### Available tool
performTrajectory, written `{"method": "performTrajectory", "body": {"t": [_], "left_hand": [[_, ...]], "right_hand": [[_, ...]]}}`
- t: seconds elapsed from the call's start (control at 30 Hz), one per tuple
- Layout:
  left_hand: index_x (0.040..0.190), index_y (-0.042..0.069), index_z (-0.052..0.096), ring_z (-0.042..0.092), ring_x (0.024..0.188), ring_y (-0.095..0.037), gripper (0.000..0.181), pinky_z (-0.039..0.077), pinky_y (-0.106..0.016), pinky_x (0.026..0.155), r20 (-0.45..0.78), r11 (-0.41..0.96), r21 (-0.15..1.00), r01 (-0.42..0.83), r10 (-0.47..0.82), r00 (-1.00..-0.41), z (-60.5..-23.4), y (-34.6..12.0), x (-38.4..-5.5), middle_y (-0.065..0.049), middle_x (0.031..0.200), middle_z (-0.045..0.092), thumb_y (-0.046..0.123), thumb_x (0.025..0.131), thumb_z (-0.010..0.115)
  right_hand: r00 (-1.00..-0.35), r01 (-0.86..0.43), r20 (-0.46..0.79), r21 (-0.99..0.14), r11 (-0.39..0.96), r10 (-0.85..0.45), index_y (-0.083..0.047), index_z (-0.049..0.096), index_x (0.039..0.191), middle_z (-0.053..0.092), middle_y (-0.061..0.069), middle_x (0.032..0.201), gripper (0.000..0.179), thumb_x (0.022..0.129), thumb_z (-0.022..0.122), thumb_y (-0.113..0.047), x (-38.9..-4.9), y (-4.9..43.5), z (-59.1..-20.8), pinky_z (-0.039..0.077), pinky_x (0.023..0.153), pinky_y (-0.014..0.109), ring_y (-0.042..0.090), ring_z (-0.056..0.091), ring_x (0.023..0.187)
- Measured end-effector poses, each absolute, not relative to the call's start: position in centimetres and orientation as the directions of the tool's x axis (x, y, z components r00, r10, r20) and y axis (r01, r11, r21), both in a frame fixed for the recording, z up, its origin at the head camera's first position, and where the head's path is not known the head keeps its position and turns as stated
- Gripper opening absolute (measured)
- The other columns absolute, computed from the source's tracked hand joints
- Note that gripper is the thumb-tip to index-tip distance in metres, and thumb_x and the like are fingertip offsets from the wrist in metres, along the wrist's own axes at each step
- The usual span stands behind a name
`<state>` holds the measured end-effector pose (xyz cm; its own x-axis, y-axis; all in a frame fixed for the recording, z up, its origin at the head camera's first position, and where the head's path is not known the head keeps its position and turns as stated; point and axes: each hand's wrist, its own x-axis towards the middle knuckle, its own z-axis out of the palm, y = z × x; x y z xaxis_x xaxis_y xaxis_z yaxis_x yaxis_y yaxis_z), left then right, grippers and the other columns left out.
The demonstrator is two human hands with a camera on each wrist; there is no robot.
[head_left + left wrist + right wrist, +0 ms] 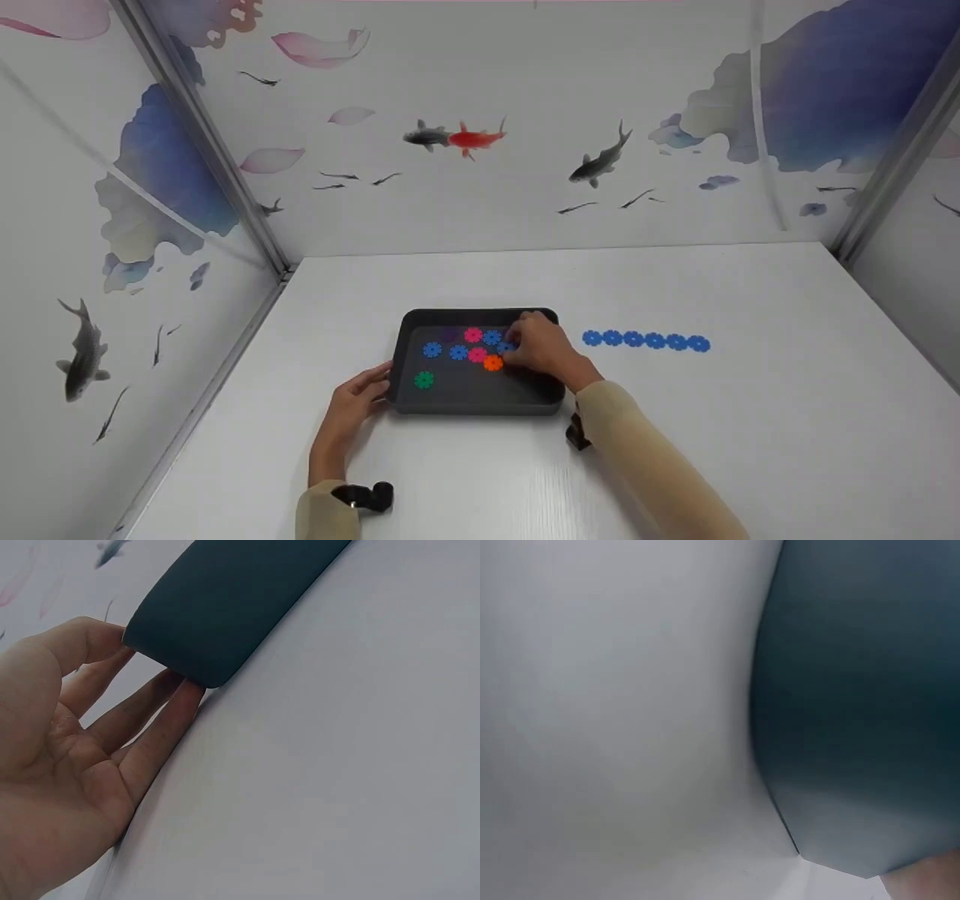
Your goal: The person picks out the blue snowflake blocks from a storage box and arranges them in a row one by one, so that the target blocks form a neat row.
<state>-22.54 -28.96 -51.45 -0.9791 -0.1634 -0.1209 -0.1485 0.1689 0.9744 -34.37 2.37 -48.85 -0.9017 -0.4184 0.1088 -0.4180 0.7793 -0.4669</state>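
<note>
A dark grey tray (480, 409) stands on the white table with several small notched plastic snowflake discs in it. My left hand (355, 405) holds the tray's left end; in the left wrist view, thumb and fingers (161, 739) meet its outer wall. My right hand (541, 345) reaches inside at the right, thumb and forefinger about a blue snowflake disc (505, 347) that they partly cover. Close by lie an orange disc (493, 363), pink discs (478, 355) and other blue discs (458, 352). The right wrist view mostly shows the tray wall (855, 720), hiding the fingertips.
Right of the tray, several blue discs (634, 339) form a straight row on the table. A green disc (424, 379) sits alone at the tray's left, and a dark purple disc (449, 334) near its back. Printed wall panels (510, 202) enclose the table.
</note>
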Motion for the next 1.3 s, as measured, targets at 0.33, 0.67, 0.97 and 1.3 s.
{"method": "performTrajectory", "body": {"t": [0.33,0.67,0.97,1.3], "left_hand": [[0.138,0.013,0.062,0.062,0.122,-0.025,0.038,0.053,-0.039,0.103,-0.130,0.167,0.974,-0.156,-0.155,-0.979,-51.4,-29.0,-22.7,-0.016,0.145,0.057,0.014,0.100,0.058],[0.139,0.013,0.061,0.060,0.125,-0.028,0.038,0.053,-0.040,0.104,-0.136,0.170,0.972,-0.163,-0.162,-0.977,-51.2,-28.9,-22.5,-0.017,0.145,0.057,0.013,0.100,0.058],[0.139,0.014,0.061,0.061,0.124,-0.027,0.039,0.051,-0.040,0.106,-0.137,0.193,0.966,-0.170,-0.173,-0.975,-51.3,-29.0,-22.5,-0.016,0.145,0.057,0.016,0.100,0.058],[0.141,0.013,0.059,0.057,0.130,-0.030,0.041,0.050,-0.042,0.109,-0.140,0.190,0.967,-0.169,-0.160,-0.977,-51.2,-28.8,-22.4,-0.017,0.148,0.054,0.017,0.101,0.058]], "right_hand": [[-0.882,-0.470,0.215,-0.464,0.751,-0.419,-0.007,0.077,0.103,0.063,0.008,0.095,0.029,0.081,0.079,-0.027,-34.1,3.5,-46.9,0.057,0.084,0.038,0.022,0.054,0.091],[-0.868,-0.496,0.268,-0.430,0.754,-0.418,-0.006,0.077,0.102,0.063,0.008,0.097,0.028,0.082,0.078,-0.025,-33.5,5.5,-45.6,0.059,0.088,0.037,0.021,0.055,0.093],[-0.844,-0.525,0.372,-0.425,0.738,-0.386,-0.006,0.077,0.098,0.063,0.008,0.093,0.025,0.079,0.081,-0.022,-33.5,8.5,-45.9,0.057,0.078,0.041,0.023,0.056,0.090],[-0.876,-0.469,0.351,-0.460,0.754,-0.330,-0.008,0.077,0.100,0.064,0.009,0.095,0.027,0.079,0.083,-0.023,-33.8,11.8,-46.6,0.057,0.080,0.042,0.025,0.059,0.094]]}}
